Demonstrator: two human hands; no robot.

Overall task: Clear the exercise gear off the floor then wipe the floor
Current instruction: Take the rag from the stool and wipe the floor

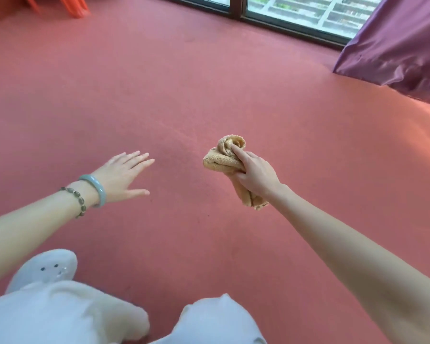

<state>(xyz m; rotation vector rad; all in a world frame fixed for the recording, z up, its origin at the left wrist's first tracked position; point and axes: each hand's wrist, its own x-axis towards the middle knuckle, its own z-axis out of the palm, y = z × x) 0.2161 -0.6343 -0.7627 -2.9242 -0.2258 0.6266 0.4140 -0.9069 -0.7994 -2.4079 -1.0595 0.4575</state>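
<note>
Cloth (225, 155) bunched in right hand's (256, 176) grip, left hand (121, 176) flat-fingered, apart.

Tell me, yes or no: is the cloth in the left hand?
No, the right hand grips the bunched cloth, while the left hand is spread with straight fingers and holds nothing.

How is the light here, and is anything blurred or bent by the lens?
Head view: daylight enters by the window; the floor glows orange at the right edge. Head view: the window frame bows slightly, a wide-angle bend. Head view: the towel in the right hand is sharp, the pale clothing below soft.
</note>
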